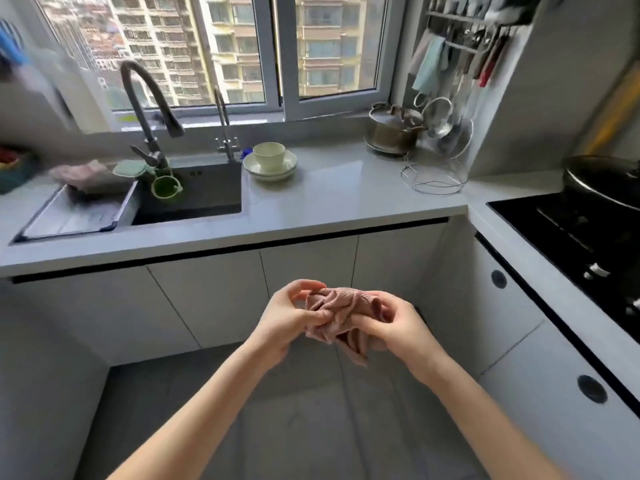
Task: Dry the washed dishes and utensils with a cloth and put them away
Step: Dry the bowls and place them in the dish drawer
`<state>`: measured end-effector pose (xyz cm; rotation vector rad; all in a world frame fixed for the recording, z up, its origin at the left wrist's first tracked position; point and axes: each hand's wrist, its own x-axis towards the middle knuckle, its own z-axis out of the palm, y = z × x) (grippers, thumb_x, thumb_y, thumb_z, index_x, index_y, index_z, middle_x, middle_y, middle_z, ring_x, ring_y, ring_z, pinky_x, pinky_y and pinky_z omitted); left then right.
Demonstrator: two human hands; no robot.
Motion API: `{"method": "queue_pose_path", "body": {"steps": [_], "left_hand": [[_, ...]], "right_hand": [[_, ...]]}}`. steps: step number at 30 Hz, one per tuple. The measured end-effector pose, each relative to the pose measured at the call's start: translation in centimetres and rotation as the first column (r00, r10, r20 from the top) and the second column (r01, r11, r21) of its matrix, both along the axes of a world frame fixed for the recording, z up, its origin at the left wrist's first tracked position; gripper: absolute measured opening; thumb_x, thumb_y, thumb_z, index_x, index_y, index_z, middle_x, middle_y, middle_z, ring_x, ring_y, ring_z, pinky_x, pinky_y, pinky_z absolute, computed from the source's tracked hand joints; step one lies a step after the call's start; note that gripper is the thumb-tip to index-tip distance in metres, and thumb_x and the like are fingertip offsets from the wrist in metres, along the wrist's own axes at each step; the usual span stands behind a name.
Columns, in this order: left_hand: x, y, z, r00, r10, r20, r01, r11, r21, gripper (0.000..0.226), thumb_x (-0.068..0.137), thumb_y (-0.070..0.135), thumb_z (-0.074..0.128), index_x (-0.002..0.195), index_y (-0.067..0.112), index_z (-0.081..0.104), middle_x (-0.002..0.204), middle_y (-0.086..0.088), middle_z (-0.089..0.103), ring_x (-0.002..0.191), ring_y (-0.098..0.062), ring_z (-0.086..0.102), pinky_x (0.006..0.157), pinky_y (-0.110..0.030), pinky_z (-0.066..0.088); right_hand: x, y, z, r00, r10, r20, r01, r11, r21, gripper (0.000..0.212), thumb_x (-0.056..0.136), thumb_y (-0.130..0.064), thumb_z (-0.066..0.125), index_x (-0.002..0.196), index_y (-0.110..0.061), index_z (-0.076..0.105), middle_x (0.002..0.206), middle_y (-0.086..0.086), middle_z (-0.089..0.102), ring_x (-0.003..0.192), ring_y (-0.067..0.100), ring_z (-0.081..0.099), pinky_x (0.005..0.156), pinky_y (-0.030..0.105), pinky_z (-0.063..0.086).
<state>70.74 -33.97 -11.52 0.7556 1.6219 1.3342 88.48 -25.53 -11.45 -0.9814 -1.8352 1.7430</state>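
Observation:
A crumpled pink cloth [337,315] is bunched between both hands, well below the counter's front edge and in front of the cabinet doors. My left hand [289,320] pinches its left side and my right hand [398,329] grips its right side, with a corner hanging down. On the grey counter [346,192] right of the sink stands a pale green cup [269,155] on stacked plates [270,169]. No dish is in either hand.
A dark sink [204,195] with a tall faucet [145,98] lies at left, a drain tray [79,213] and pink rag beside it. A metal pot [393,131], wire rack [436,178] and hanging utensils [474,60] fill the back right corner. A black stove [581,230] with a pan is at right.

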Motion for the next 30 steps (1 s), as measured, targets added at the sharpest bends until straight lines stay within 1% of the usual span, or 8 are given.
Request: {"method": "queue_pose_path", "body": {"steps": [2, 6, 11, 15, 17, 23, 26, 30], "left_hand": [[-2.8, 2.0, 0.2, 0.997, 0.058, -0.043, -0.056, 0.997, 0.045, 0.049, 0.057, 0.001, 0.075, 0.103, 0.014, 0.066, 0.099, -0.007, 0.067, 0.071, -0.007, 0.067, 0.058, -0.026, 0.056], [-8.2, 7.5, 0.6, 0.988, 0.108, -0.114, -0.090, 0.985, 0.151, 0.053, 0.054, 0.010, 0.074, 0.105, 0.020, 0.063, 0.098, 0.000, 0.069, 0.087, -0.011, 0.066, 0.065, -0.026, 0.057], [-16.9, 16.3, 1.5, 0.995, 0.010, -0.102, 0.005, 0.989, 0.149, 0.062, 0.060, 0.003, 0.077, 0.113, 0.027, 0.058, 0.109, 0.010, 0.065, 0.096, -0.006, 0.064, 0.069, -0.027, 0.057], [-25.5, 23.3, 1.9, 0.990, 0.115, 0.080, -0.122, 0.988, 0.089, 0.051, 0.060, 0.012, 0.074, 0.109, 0.018, 0.060, 0.115, -0.006, 0.062, 0.095, -0.018, 0.067, 0.080, -0.034, 0.057], [-29.3, 26.4, 1.7, 0.977, 0.204, 0.061, -0.207, 0.978, 0.034, 0.041, 0.064, 0.015, 0.071, 0.104, 0.016, 0.061, 0.110, -0.010, 0.062, 0.091, -0.019, 0.065, 0.080, -0.035, 0.056], [-37.8, 34.5, -1.7, 0.890, 0.447, 0.085, -0.433, 0.890, -0.143, 0.012, 0.087, 0.001, 0.057, 0.099, 0.003, 0.060, 0.086, -0.013, 0.058, 0.076, -0.024, 0.059, 0.065, -0.027, 0.057], [-41.8, 39.9, -3.6, 0.862, 0.487, 0.140, -0.450, 0.862, -0.233, 0.003, 0.089, 0.004, 0.056, 0.089, 0.002, 0.058, 0.079, -0.011, 0.054, 0.070, -0.023, 0.057, 0.070, -0.028, 0.056], [-46.8, 47.4, -6.2, 0.879, 0.469, 0.085, -0.416, 0.842, -0.343, 0.014, 0.088, 0.012, 0.059, 0.099, 0.005, 0.053, 0.091, -0.009, 0.050, 0.081, -0.024, 0.053, 0.085, -0.034, 0.052]], "right_hand": [[-3.8, 2.5, 0.3, 1.000, 0.001, -0.029, -0.002, 0.999, -0.032, 0.042, 0.080, -0.033, 0.074, 0.119, -0.023, 0.061, 0.104, 0.002, 0.073, 0.099, 0.018, 0.069, 0.075, 0.030, 0.055], [-12.5, 8.3, 0.6, 0.999, 0.006, -0.037, -0.009, 0.997, -0.072, 0.100, 0.049, -0.064, 0.083, 0.136, -0.037, 0.042, 0.117, -0.001, 0.065, 0.108, 0.016, 0.065, 0.092, 0.040, 0.053], [-23.0, 17.9, 0.9, 0.999, 0.042, -0.025, -0.042, 0.999, -0.011, 0.071, 0.067, -0.032, 0.085, 0.128, -0.029, 0.050, 0.118, -0.001, 0.061, 0.104, 0.014, 0.064, 0.091, 0.034, 0.054], [-30.0, 26.5, 0.2, 0.998, 0.027, -0.065, -0.030, 0.999, -0.038, 0.048, 0.079, -0.013, 0.074, 0.122, -0.021, 0.054, 0.119, 0.007, 0.062, 0.100, 0.015, 0.064, 0.076, 0.020, 0.054], [-32.9, 30.2, -0.1, 0.997, 0.003, -0.081, -0.007, 0.999, -0.045, 0.043, 0.086, -0.002, 0.065, 0.122, -0.022, 0.051, 0.117, 0.004, 0.060, 0.097, 0.013, 0.064, 0.066, 0.015, 0.051], [-38.6, 38.1, -1.9, 0.988, -0.145, -0.045, 0.143, 0.989, -0.027, 0.049, 0.090, -0.004, 0.060, 0.128, -0.029, 0.045, 0.124, -0.002, 0.058, 0.109, 0.022, 0.062, 0.070, 0.034, 0.052], [-40.5, 41.1, -2.9, 0.977, -0.215, 0.004, 0.215, 0.977, 0.005, 0.049, 0.088, -0.004, 0.062, 0.126, -0.031, 0.047, 0.128, -0.002, 0.057, 0.114, 0.022, 0.060, 0.089, 0.052, 0.052], [-42.6, 44.1, -3.7, 0.956, -0.278, 0.096, 0.278, 0.961, 0.009, 0.049, 0.087, -0.002, 0.062, 0.129, -0.023, 0.049, 0.121, -0.005, 0.057, 0.110, 0.016, 0.060, 0.094, 0.048, 0.051]]}}
